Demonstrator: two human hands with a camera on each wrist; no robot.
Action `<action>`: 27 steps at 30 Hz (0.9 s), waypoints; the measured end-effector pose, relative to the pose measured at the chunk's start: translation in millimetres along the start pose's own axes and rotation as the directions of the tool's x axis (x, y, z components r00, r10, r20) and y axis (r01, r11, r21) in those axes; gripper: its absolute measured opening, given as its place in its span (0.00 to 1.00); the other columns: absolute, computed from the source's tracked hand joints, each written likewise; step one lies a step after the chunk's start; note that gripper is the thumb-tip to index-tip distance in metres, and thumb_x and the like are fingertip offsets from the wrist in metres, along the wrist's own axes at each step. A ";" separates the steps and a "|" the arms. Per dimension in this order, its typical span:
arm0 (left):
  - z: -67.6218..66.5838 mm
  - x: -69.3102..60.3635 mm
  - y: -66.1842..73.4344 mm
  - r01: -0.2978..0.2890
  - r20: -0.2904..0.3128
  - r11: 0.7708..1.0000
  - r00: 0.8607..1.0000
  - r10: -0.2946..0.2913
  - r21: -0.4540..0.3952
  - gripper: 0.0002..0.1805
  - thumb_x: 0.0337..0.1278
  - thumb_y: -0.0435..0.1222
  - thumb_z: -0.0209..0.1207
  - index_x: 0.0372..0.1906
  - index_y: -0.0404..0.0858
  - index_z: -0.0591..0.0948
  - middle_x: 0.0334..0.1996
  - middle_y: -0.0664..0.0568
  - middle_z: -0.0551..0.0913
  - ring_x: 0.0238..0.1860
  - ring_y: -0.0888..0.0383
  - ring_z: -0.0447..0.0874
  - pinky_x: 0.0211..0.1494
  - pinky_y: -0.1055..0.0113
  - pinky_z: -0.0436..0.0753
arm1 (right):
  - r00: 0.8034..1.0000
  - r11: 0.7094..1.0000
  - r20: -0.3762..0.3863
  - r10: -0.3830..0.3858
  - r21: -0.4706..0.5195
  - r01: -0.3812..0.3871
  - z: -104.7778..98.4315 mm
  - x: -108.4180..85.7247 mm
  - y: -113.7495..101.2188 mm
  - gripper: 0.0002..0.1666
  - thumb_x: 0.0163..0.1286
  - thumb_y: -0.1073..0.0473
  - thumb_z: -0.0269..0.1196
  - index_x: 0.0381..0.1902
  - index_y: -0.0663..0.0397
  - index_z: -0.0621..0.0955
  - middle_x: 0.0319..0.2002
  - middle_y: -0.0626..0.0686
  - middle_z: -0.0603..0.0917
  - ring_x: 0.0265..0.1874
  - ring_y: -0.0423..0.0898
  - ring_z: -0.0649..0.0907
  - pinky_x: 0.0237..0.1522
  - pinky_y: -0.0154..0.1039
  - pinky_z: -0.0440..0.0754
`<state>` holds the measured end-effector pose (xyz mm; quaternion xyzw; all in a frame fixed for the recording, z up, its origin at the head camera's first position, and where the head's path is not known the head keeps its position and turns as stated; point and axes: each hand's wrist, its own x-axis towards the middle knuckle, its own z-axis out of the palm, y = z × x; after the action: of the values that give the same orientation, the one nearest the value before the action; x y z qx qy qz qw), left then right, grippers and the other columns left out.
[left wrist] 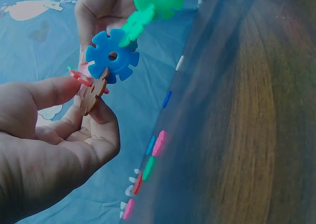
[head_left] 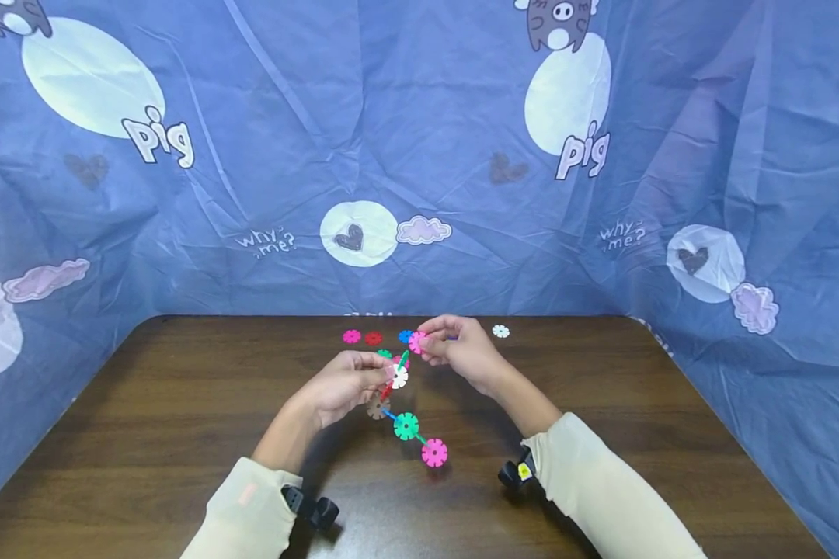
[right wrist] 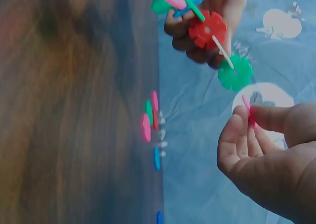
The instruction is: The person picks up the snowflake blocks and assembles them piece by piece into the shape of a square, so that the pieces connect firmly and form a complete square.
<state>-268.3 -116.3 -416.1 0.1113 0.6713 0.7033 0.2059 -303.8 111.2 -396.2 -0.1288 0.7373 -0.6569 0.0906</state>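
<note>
The head camera, I see, sits highest and farthest back, facing forward and down across the table [head_left: 182, 419] to the blue cloth [head_left: 419, 116]. The left wrist camera [head_left: 311, 508] looks close past the left hand [head_left: 339, 384], the right wrist camera [head_left: 512, 474] close past the right hand [head_left: 467, 353]; those 2 views lie sideways, table at right and left respectively. All 3 share the 2 hands and the linked discs [head_left: 406, 419].

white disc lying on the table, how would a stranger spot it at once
Find the brown table and follow its far edge rightward past the right hand. There lies the notched white disc, its colour unlike the other loose discs.
</note>
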 end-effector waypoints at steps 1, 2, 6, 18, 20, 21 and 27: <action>0.5 -0.2 -0.1 -0.001 0.003 1.000 1.000 0.001 -0.002 0.11 0.71 0.28 0.55 0.51 0.23 0.77 0.35 0.53 0.82 0.36 0.61 0.80 0.40 0.70 0.80 | 1.000 1.000 -0.003 0.001 0.003 -0.001 1.4 -1.7 -0.6 0.12 0.70 0.70 0.65 0.51 0.69 0.81 0.35 0.53 0.86 0.32 0.43 0.86 0.45 0.48 0.88; 1.0 -0.4 0.0 -0.003 0.005 1.000 1.000 0.003 -0.005 0.11 0.71 0.28 0.55 0.51 0.24 0.77 0.34 0.54 0.82 0.36 0.62 0.80 0.40 0.70 0.80 | 1.000 1.000 -0.004 0.002 0.005 -0.002 2.4 -3.1 -1.0 0.13 0.70 0.70 0.65 0.51 0.69 0.82 0.35 0.53 0.86 0.32 0.44 0.86 0.44 0.46 0.88; 2.9 -1.7 0.4 -0.001 0.008 1.000 1.000 0.001 -0.007 0.10 0.70 0.27 0.56 0.50 0.24 0.79 0.33 0.55 0.83 0.34 0.62 0.80 0.39 0.69 0.80 | 1.000 1.000 -0.011 -0.014 0.008 0.014 3.7 -8.0 0.0 0.13 0.70 0.70 0.65 0.51 0.68 0.83 0.36 0.55 0.87 0.33 0.46 0.86 0.40 0.41 0.88; 5.6 -0.1 0.1 0.005 0.003 1.000 1.000 -0.005 0.008 0.09 0.69 0.28 0.56 0.47 0.25 0.80 0.30 0.54 0.82 0.30 0.61 0.79 0.33 0.67 0.80 | 0.999 0.992 -0.016 -0.030 0.118 0.032 7.9 -16.3 5.0 0.14 0.70 0.73 0.63 0.53 0.73 0.80 0.33 0.53 0.87 0.28 0.43 0.86 0.35 0.36 0.86; 6.5 -0.2 0.2 0.003 -0.003 1.000 1.000 -0.003 0.026 0.09 0.70 0.28 0.56 0.47 0.25 0.80 0.28 0.54 0.81 0.27 0.60 0.78 0.29 0.67 0.78 | 0.999 0.992 -0.025 -0.029 0.122 0.032 8.6 -17.3 5.4 0.14 0.70 0.73 0.63 0.52 0.73 0.80 0.33 0.55 0.87 0.27 0.43 0.86 0.33 0.35 0.86; 7.4 -0.6 0.7 0.002 -0.010 0.999 1.000 -0.002 0.033 0.09 0.70 0.28 0.56 0.47 0.25 0.79 0.28 0.54 0.81 0.26 0.60 0.78 0.27 0.67 0.77 | 0.999 0.992 -0.031 -0.027 0.125 0.031 9.1 -17.6 5.7 0.14 0.70 0.73 0.63 0.52 0.73 0.80 0.34 0.56 0.88 0.26 0.43 0.86 0.33 0.35 0.86; 14.6 -2.6 2.2 0.007 -0.029 0.998 1.000 -0.005 0.062 0.10 0.73 0.28 0.55 0.49 0.22 0.78 0.29 0.53 0.80 0.25 0.59 0.76 0.26 0.68 0.76 | 0.995 0.994 -0.079 -0.059 0.088 0.066 12.6 -19.4 9.3 0.12 0.68 0.75 0.63 0.49 0.73 0.82 0.37 0.67 0.87 0.24 0.43 0.85 0.30 0.34 0.85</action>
<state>-260.0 -104.4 -412.5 0.1054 0.6961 0.6830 0.1945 -282.2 106.3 -407.6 -0.1224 0.7053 -0.6967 0.0472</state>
